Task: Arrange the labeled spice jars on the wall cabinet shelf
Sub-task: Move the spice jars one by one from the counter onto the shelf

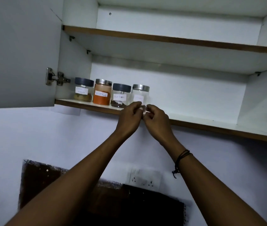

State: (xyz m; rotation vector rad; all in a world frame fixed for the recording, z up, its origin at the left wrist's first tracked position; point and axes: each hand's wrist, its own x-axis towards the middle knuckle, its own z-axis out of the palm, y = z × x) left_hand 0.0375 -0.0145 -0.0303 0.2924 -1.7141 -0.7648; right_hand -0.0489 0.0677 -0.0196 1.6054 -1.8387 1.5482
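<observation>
Four labeled spice jars stand in a row at the left of the lower cabinet shelf (211, 126). From the left they are a dark-lidded jar of brown spice (82, 90), a steel-lidded jar of orange powder (102, 93), a dark-lidded black pepper jar (121, 96) and a steel-lidded pale jar (140, 93). My left hand (130, 118) and my right hand (156, 119) are raised together in front of the pale jar's base, fingertips curled and almost touching each other. They hide the jar's bottom. I cannot tell whether the fingers pinch anything.
The cabinet door (18, 51) hangs open at the left on a metal hinge (54, 78). The upper shelf (178, 39) is bare. The lower shelf is bare to the right of the jars. On the wall below are a switch plate (144, 176) and a dark panel (97, 201).
</observation>
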